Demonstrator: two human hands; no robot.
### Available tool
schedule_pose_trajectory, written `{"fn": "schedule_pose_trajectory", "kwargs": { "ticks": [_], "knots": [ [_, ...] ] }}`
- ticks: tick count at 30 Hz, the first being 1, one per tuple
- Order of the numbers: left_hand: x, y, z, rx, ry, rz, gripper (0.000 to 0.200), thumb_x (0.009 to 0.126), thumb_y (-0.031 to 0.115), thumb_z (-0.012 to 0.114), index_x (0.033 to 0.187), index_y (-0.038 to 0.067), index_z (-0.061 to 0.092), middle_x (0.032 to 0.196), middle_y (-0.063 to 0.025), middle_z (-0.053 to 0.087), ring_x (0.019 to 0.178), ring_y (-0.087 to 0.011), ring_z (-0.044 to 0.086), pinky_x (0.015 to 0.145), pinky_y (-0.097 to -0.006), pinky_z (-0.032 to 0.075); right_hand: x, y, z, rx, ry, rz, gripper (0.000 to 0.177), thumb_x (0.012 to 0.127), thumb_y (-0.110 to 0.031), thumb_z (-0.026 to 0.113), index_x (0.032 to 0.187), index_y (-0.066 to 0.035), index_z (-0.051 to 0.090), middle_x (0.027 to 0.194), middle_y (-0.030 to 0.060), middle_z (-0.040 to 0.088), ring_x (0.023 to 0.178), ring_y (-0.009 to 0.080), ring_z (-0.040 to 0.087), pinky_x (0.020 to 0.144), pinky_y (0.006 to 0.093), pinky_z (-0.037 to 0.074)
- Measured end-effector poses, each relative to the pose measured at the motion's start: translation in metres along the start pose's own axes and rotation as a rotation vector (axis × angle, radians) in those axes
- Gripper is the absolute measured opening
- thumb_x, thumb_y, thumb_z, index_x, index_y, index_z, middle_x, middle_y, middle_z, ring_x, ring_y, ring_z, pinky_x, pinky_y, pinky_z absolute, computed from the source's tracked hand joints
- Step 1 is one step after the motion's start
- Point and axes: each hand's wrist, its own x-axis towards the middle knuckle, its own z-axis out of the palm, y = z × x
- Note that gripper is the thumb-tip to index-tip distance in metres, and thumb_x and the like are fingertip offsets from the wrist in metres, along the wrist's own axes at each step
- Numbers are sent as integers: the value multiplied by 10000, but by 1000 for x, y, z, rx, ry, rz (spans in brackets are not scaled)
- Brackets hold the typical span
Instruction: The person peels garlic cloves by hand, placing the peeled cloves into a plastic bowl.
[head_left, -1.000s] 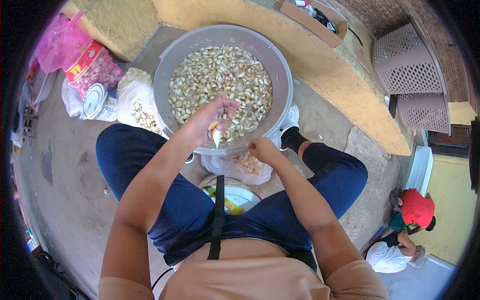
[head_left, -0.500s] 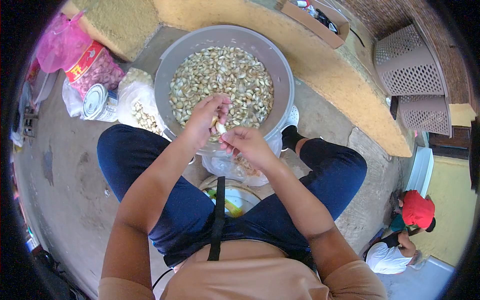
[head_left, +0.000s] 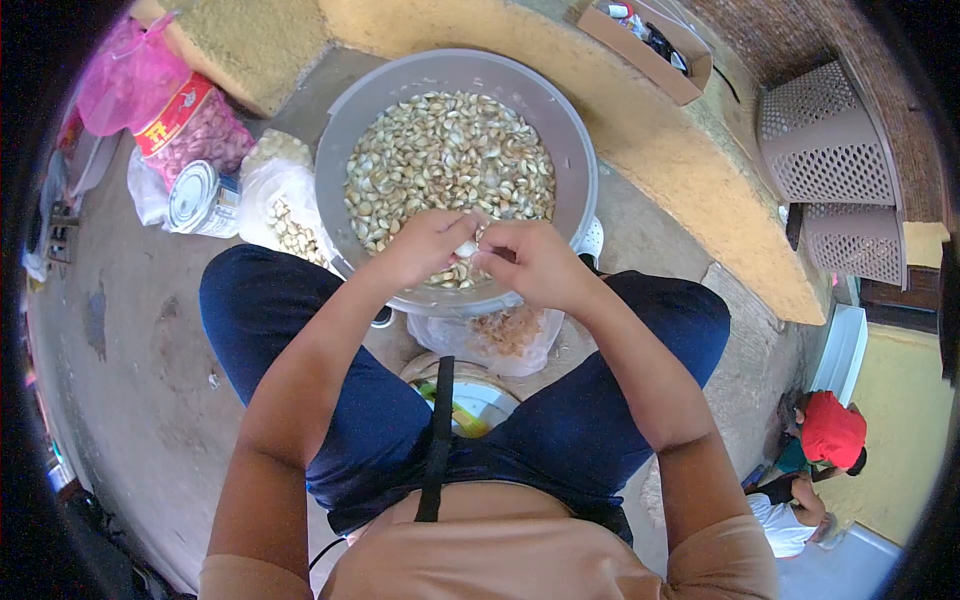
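Observation:
A big grey tub [head_left: 585, 190] stands between my knees, filled with garlic cloves [head_left: 450, 160] that look wet. Over its near side, my left hand [head_left: 428, 246] is closed around a pale garlic clove [head_left: 466, 249]. My right hand [head_left: 535, 262] meets it there, thumb and fingers pinched at the clove's side; its fingertips partly hide what they grip, which seems to be the clove's skin. Below the tub's near rim lies a clear plastic bag [head_left: 535, 345] with brownish papery peelings [head_left: 505, 328] in it.
Left of the tub are a white plastic bag of cloves [head_left: 292, 232], a metal can [head_left: 195, 200] and a pink mesh sack [head_left: 205, 130] of garlic. A cardboard box [head_left: 645, 50] rests on the ledge behind. Perforated baskets [head_left: 830, 150] stand right; two people [head_left: 832, 430] sit lower right.
My right hand has moved up and turned over, its back now facing me, and closes in on the clove. My left hand has shifted slightly right and lower. The view has moved a little.

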Motion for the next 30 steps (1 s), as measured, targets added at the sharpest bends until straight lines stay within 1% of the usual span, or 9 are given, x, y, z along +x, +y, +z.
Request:
{"fn": "schedule_pose_trajectory", "kwargs": {
  "ticks": [1,4,7,10,13,16,25,28,30],
  "knots": [
    [2,-3,2,42,37,27,336,873,301,430,862,-1,577,636,-20,529,512,-77,455,448,-201,366,1,1,1,-31,34,-17,151,743,-147,583,699,-9,541,609,123,506,541,243,502,517,331,389],
    [5,-4,12,48,314,30,381,880,308,416,775,-23,573,564,-46,498,499,-105,439,464,-248,375,7,4,9,-124,149,-63,153,734,-122,573,655,-8,508,594,126,480,545,279,493,517,357,384],
    [11,-8,12,196,525,167,399,862,304,441,670,-33,536,500,-152,471,448,-234,438,484,-348,371,13,6,22,-207,266,-94,145,709,-93,568,622,-12,486,588,124,472,561,291,499,522,374,387],
    [9,-3,14,162,601,188,417,862,309,434,649,-37,523,515,-192,456,455,-281,425,498,-376,362,18,10,30,-268,347,-129,119,683,-72,565,614,-17,484,597,122,480,580,297,510,525,387,397],
    [11,-7,15,213,686,210,415,864,301,432,643,-38,523,514,-188,456,455,-272,410,498,-367,361,20,10,37,-312,418,-169,95,662,-60,563,620,-21,486,612,119,489,584,297,514,526,393,407],
    [13,-7,17,129,755,175,420,865,297,429,630,-41,515,518,-192,455,454,-272,391,495,-365,353,23,8,41,-344,466,-199,82,652,-52,561,628,-23,488,616,116,488,584,296,515,523,392,414],
    [19,-11,20,44,820,236,448,868,336,422,626,-35,491,495,-133,439,457,-201,381,491,-354,343,24,7,50,-375,491,-201,76,655,-52,570,655,-33,497,630,106,487,592,281,518,520,379,422],
    [31,-16,14,-144,783,202,437,862,354,434,632,-11,508,497,-91,457,440,-157,401,453,-312,343,29,6,45,-386,513,-206,69,672,-60,575,677,-38,509,643,100,493,607,274,521,527,368,426],
    [23,2,11,-343,624,28,414,857,364,441,648,15,522,487,-50,447,420,-119,399,412,-273,326,29,4,37,-419,514,-192,55,686,-59,575,702,-41,526,656,95,503,628,268,529,540,359,433]
  ]
}}
